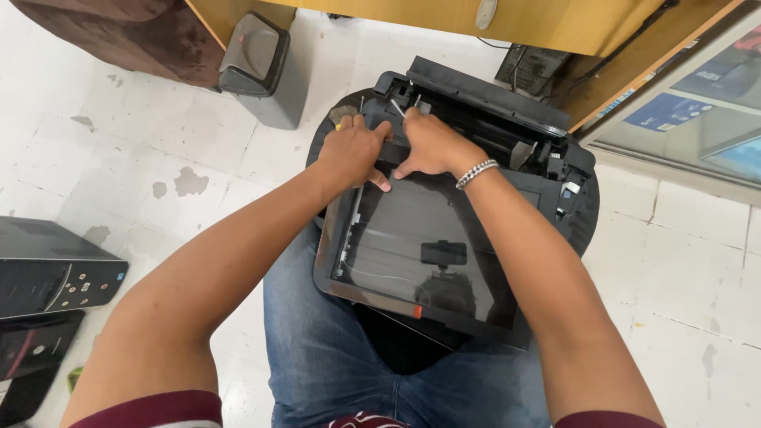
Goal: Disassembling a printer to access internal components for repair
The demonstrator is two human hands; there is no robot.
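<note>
We see a black printer [476, 238] on a round black stool [590, 214], its glass scanner bed facing up. Both hands meet at its 12 o'clock edge: the left hand [353, 150] clenched on the frame, the right hand [432, 147] pinching a thin white rod [396, 108]. A grey bin [265, 67] stands at 10 o'clock.

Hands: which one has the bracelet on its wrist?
The right hand. A beaded silver bracelet circles its wrist; the left hand has a bare wrist. Both rest at the back of the printer's scanner glass.
</note>
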